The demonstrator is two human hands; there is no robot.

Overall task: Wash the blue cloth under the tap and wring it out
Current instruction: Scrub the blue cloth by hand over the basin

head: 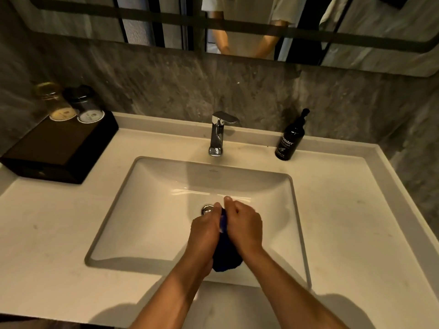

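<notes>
Low centre of frame: left hand (206,230) and right hand (244,225) clamped together on blue cloth (225,256) over sink (152,186); twist opposite ways, keeping drips inside.

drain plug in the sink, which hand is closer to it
Left. The left hand has its thumb tip right beside the drain plug, almost over it. The right hand sits further to the plug's right. Both grip the blue cloth between them.

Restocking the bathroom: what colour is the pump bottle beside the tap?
Black, with a white printed label; the pump bottle shows clearly in the head view, right of the tap.
</notes>
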